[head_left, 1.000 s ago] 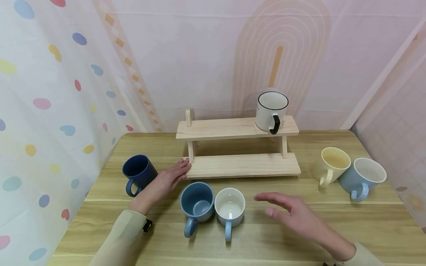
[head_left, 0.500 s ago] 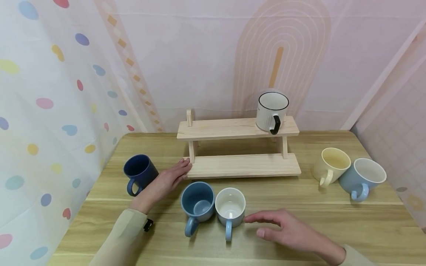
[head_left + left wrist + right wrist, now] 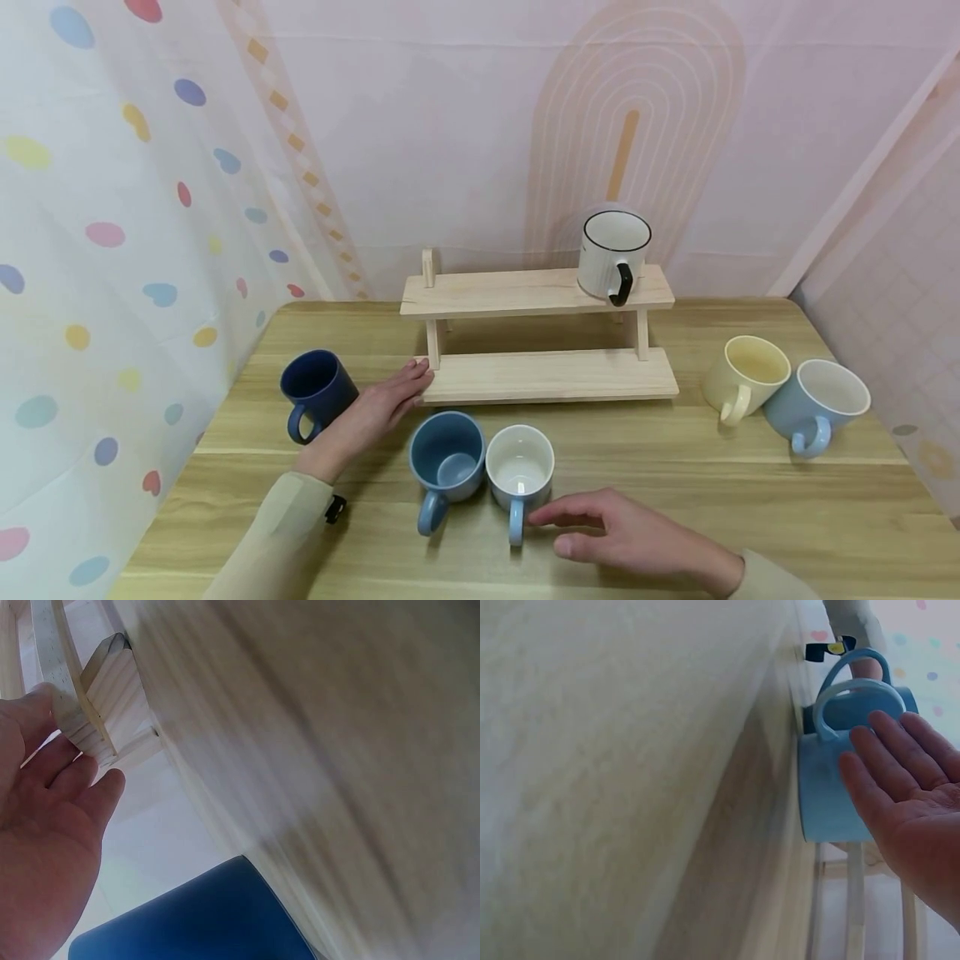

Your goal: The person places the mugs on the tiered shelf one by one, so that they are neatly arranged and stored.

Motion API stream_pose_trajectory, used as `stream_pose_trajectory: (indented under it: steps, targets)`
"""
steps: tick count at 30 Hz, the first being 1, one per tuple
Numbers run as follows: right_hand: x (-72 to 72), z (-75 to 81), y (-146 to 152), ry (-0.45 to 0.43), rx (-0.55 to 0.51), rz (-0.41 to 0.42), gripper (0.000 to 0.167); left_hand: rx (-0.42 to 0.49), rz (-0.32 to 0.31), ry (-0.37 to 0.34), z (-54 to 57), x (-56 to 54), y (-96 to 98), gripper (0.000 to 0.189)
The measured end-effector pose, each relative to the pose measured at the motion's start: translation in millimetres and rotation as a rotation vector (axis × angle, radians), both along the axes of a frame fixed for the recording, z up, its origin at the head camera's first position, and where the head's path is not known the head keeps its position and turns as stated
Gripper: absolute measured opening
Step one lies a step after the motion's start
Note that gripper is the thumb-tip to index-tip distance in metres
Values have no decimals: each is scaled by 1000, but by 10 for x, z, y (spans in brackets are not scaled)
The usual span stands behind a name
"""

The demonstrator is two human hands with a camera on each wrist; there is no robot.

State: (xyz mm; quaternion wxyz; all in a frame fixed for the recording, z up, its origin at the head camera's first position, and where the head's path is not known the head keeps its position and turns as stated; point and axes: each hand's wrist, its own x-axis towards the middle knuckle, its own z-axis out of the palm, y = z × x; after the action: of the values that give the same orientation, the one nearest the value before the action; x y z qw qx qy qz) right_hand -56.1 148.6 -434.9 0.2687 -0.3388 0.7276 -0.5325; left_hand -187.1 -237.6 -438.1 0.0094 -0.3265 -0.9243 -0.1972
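The right hand [image 3: 637, 542] lies nearest, low over the table [image 3: 675, 483], and has slid left since a second ago, when it hovered higher and further right. Its fingers [image 3: 889, 761] are straight and close together, their tips at the handle side of the pale blue mug [image 3: 519, 468]; whether they touch it I cannot tell. Just left of those fingertips stands the mid-blue mug [image 3: 446, 457], against the pale one. Beyond it the left hand [image 3: 367, 412] has not moved: flat, fingers [image 3: 64, 769] loosely spread, tips on the corner of the wooden rack [image 3: 540, 329]. The navy mug [image 3: 315, 390] sits just left of that hand. Furthest away, a white mug [image 3: 613, 250] stands on the rack's top shelf.
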Motion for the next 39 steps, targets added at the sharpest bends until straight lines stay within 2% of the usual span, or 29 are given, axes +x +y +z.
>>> stream_pose_trajectory:
  steps: [10,17,26,29,39]
  targets:
    - [-31,-104,-129,-78,16,21,33,0,-3,1,-5,8,17,47]
    - [-72,-181,-221,-142,-78,93,34,5,-5,15,-4,16,25,46]
    - [-128,-205,-239,-247,-191,157,38,-6,2,7,-16,10,23,46]
    - [-128,-196,-207,-262,-208,137,37,-10,7,2,-16,5,22,47]
    - [-130,-174,5,-243,-201,-32,28,1,9,-1,-2,-2,8,47]
